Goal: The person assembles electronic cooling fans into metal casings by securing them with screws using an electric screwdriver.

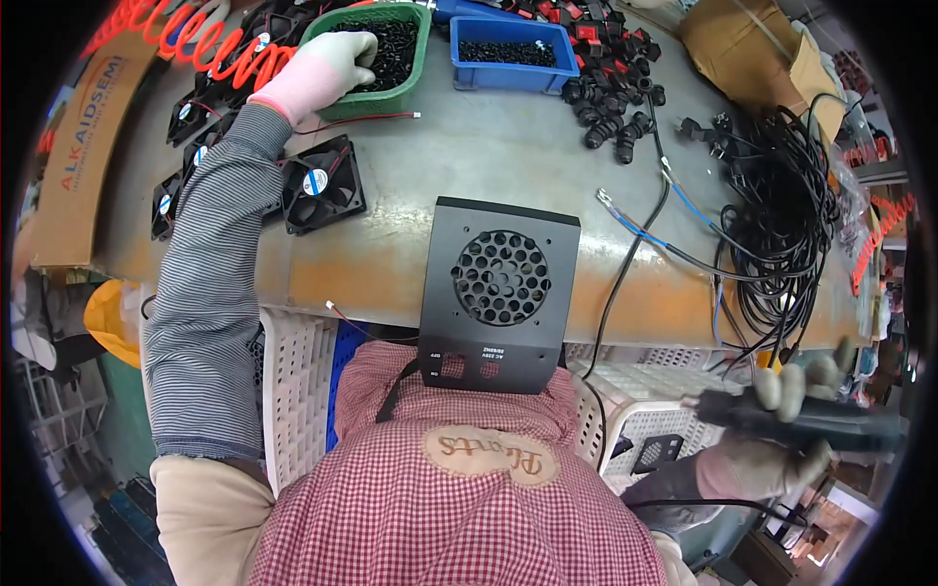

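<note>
My left hand, in a white glove with a pink cuff, reaches into a green bin of small black screws. Its fingers are curled, and whatever they pinch is hidden. At the lower right, my gloved right hand is wrapped around a black electric screwdriver, blurred by motion, its narrow tip pointing left. Between my hands, a black metal housing with a round perforated grille leans on the table edge and my lap. A black cooling fan lies near my left forearm.
A blue bin holds more black screws. Black cable fittings and red switches are heaped behind it. Coiled black cables lie at right, near a cardboard box. White crates stand below the table edge; a red coiled hose hangs at upper left.
</note>
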{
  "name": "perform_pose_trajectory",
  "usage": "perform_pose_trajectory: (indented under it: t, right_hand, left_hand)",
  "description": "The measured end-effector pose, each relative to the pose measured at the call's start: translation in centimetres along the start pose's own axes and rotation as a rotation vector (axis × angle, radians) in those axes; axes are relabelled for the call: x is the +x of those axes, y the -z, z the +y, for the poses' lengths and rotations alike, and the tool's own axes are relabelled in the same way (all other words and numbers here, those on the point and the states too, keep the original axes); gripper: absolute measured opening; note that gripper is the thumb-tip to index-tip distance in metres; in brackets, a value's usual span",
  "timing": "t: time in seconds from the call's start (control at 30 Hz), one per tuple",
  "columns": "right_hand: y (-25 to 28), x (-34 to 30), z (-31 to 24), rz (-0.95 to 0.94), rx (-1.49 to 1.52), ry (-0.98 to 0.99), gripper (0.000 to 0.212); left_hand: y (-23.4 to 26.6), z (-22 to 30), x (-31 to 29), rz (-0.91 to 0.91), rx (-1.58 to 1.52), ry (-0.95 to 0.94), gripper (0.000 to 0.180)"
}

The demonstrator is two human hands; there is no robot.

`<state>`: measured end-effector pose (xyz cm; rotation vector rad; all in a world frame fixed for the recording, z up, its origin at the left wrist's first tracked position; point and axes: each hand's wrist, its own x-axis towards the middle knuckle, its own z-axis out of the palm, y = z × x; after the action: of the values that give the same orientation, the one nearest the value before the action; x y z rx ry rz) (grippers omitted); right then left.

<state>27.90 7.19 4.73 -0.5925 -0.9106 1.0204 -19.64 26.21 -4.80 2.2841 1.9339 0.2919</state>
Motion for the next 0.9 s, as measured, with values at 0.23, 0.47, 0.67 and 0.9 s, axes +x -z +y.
perform_pose_trajectory:
  t: [0.23, 0.47, 0.67, 0.9]
  right_hand:
    - [2.2, -1.0, 3.3, -0.121, -0.198, -0.075, 0.087]
    - [2.4, -0.8, 4.1, -0.093, -0.433, 0.183, 0.088]
    - [2.3, -0.6, 4.0, -0.255, -0.166, -0.03, 0.095]
    - [-2.7, 1.1, 3.4, -0.421, 0.122, -0.051, 0.09]
  left_hand:
    - [-1.9, -0.4, 0.9, 0.254, 0.221, -0.042, 0.023]
    - [0.3, -0.8, 0.1, -0.013, -0.018, -0.014, 0.024]
    - [2.1, 2.7, -1.2, 0.274, -0.226, 0.149, 0.019]
    - [1.0, -1.9, -0.2, 0.48, -1.038, 0.382, 0.017]
